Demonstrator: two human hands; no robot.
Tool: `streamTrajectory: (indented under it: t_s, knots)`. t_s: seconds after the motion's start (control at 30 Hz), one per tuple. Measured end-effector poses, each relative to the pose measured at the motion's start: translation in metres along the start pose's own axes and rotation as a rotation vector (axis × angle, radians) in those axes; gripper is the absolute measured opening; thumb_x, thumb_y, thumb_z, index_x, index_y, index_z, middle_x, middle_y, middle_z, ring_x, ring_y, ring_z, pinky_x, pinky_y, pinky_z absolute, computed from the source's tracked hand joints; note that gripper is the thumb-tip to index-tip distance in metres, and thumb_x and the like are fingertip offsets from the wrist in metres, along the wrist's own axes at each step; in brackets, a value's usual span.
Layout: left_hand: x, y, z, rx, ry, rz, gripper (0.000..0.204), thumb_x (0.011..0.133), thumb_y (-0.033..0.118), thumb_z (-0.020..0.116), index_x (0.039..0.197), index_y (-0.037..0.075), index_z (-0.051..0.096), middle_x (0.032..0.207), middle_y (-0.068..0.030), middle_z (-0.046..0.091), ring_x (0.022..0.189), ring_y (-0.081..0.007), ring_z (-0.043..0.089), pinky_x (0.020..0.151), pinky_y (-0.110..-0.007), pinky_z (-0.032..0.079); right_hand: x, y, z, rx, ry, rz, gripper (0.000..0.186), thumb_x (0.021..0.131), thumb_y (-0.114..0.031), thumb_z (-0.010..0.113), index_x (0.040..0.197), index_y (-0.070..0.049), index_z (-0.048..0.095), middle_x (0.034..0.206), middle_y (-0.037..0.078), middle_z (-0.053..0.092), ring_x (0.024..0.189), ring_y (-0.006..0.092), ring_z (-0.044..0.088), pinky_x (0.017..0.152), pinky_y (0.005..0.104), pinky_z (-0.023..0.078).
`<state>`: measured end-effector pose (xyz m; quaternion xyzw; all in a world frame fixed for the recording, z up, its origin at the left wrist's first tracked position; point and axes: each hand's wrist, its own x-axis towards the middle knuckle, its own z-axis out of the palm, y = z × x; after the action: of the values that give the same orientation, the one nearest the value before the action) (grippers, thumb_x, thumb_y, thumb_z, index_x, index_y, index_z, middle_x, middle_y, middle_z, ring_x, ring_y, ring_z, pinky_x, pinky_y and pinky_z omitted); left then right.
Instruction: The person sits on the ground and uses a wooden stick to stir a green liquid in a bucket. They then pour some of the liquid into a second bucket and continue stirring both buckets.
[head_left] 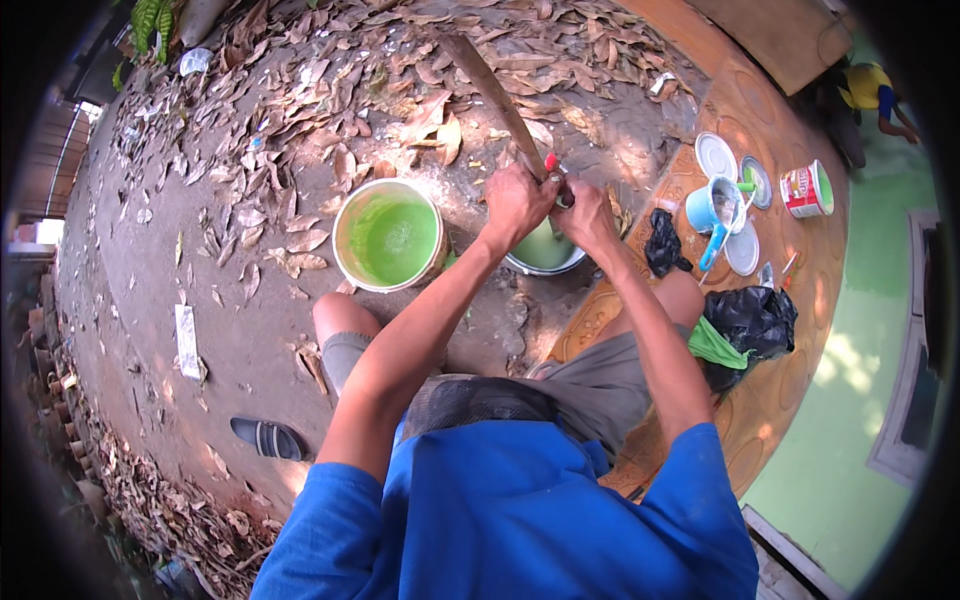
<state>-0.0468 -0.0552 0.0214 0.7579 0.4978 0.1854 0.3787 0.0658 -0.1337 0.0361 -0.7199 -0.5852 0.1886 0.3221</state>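
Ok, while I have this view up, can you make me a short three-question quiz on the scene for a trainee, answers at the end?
1. True or false: the left hand and the right hand are close together, near the lower end of the wooden stick.

2. Multiple choice: what colour is the liquid in the left bucket?
A) red
B) green
C) black

3. Fill in the blank: toward the lower left of the view lies a dark, strapped ____.

Key: 1. True. 2. B. 3. Sandal.
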Motion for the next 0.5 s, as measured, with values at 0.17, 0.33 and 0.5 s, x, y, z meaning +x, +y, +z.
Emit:
streamTrajectory:
  t_s: [0.17, 0.33, 0.5]
  knots:
    - [0.001, -0.016, 0.008, -0.008, 0.043, 0.044, 0.042, 0.083, 0.044, 0.061, 0.087, 0.004, 0.073, 0.07, -0.0207, 0.067, 0.069, -0.0355, 0.067, 0.067, -0.044, 0.053, 0.003, 0.007, 0.013, 0.009, 0.034, -0.112, 0.031, 0.077, -0.008, 0.067, 0.106, 0.0, 0.061, 0.087, 0.022, 0.064, 0.083, 0.0386, 0.064, 0.071, 0.0434, 0.05]
    - [0.002, -0.022, -0.003, -0.111, -0.166, 0.021, 0.057, 0.085, 0.054, 0.058, 0.109, 0.004, 0.067, 0.087, -0.0222, 0.069, 0.084, -0.0359, 0.067, 0.078, -0.044, 0.052, 0.004, 0.002, 0.017, 0.009, 0.029, -0.099, 0.024, 0.075, -0.012, 0.069, 0.092, 0.001, 0.058, 0.079, 0.022, 0.062, 0.079, 0.0381, 0.064, 0.068, 0.0431, 0.049]
    - [-0.034, -0.032, -0.051, -0.049, 0.079, -0.008, 0.073, 0.087, 0.057, 0.055, 0.139, 0.007, 0.042, 0.133, -0.0233, 0.051, 0.105, -0.0394, 0.061, 0.096, -0.045, 0.047, -0.001, 0.002, -0.011, -0.172, 0.05, 0.052, 0.021, 0.076, -0.015, 0.068, 0.082, 0.001, 0.055, 0.07, 0.018, 0.06, 0.065, 0.0339, 0.062, 0.062, 0.0426, 0.048]
